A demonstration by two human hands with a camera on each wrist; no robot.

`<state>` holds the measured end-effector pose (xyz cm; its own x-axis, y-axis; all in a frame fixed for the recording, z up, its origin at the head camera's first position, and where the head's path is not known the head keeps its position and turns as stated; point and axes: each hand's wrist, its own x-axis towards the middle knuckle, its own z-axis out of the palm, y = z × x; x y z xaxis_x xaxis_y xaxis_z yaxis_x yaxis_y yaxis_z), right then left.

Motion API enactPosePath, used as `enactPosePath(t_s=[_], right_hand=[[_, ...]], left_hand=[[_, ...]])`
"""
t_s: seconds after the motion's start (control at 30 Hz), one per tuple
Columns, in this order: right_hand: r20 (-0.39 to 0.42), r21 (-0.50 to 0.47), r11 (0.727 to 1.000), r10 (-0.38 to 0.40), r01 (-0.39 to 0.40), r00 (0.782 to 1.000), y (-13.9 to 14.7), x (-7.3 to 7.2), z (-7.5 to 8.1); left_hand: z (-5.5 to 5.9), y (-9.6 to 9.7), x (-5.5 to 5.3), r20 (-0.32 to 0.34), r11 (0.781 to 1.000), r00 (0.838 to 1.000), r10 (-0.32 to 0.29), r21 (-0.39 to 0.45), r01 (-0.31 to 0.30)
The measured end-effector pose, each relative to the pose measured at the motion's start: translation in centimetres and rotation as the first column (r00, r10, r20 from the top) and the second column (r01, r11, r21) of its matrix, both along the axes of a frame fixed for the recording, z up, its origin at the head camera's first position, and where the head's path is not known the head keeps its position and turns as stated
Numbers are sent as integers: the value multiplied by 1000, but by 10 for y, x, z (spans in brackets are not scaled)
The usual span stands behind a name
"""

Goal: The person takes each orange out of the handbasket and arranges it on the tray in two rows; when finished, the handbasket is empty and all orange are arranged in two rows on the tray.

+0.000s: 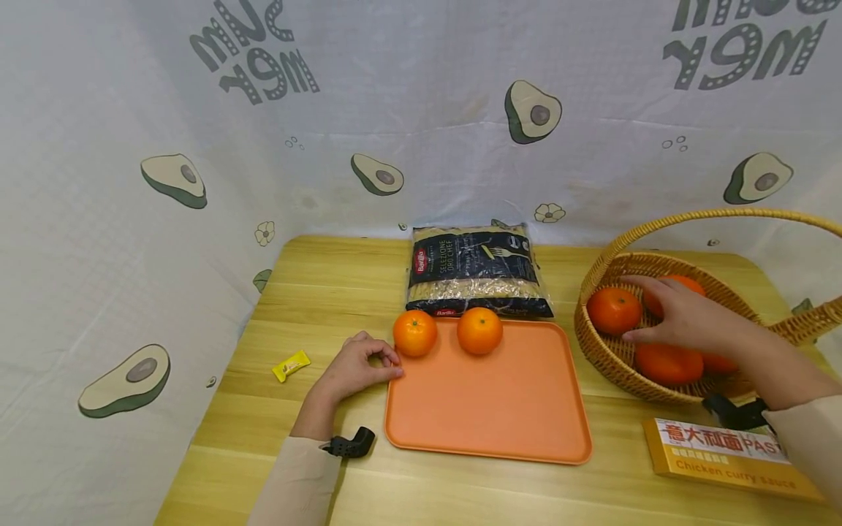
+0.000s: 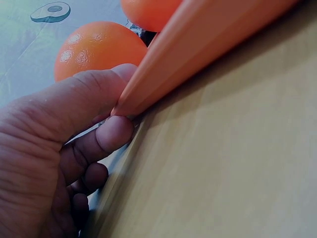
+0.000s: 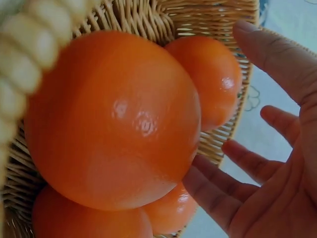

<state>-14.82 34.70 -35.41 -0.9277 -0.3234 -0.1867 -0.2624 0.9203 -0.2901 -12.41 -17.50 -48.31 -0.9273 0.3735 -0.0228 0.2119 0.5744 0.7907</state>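
At the left edge of the orange tray [image 1: 490, 413], my left hand [image 1: 360, 365] pinches the rim between thumb and index finger. Two oranges lie at the tray's far left, one orange [image 1: 414, 334] near that hand and a second orange [image 1: 480, 330] beside it. My right hand [image 1: 704, 321] reaches into a wicker basket [image 1: 595, 351], fingers spread over several oranges. In the right wrist view a large orange [image 3: 114, 119] fills the middle, with the fingertips [image 3: 198, 183] right at its side and the thumb apart from it. Part of the basket's contents is hidden under the arm.
A bag of Barilla pasta [image 1: 473, 270] lies behind the tray, against its far edge. The basket's tall handle [image 1: 710, 214] arches over the right side. A pasta box [image 1: 730, 456] sits at the front right. Left of the tray is a small yellow packet [image 1: 291, 365].
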Motion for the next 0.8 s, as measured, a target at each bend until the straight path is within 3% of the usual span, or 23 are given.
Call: enactPosePath(t_s=[0.3, 0.8], right_hand=[[-42, -29, 998, 52, -53, 998, 0, -14, -15], [-6, -20, 1000, 16, -16, 1000, 5, -14, -21]], left_hand=[[1, -1, 0, 15, 1000, 1000, 1, 5, -1], [3, 1, 1, 25, 1000, 1000, 12, 5, -12]])
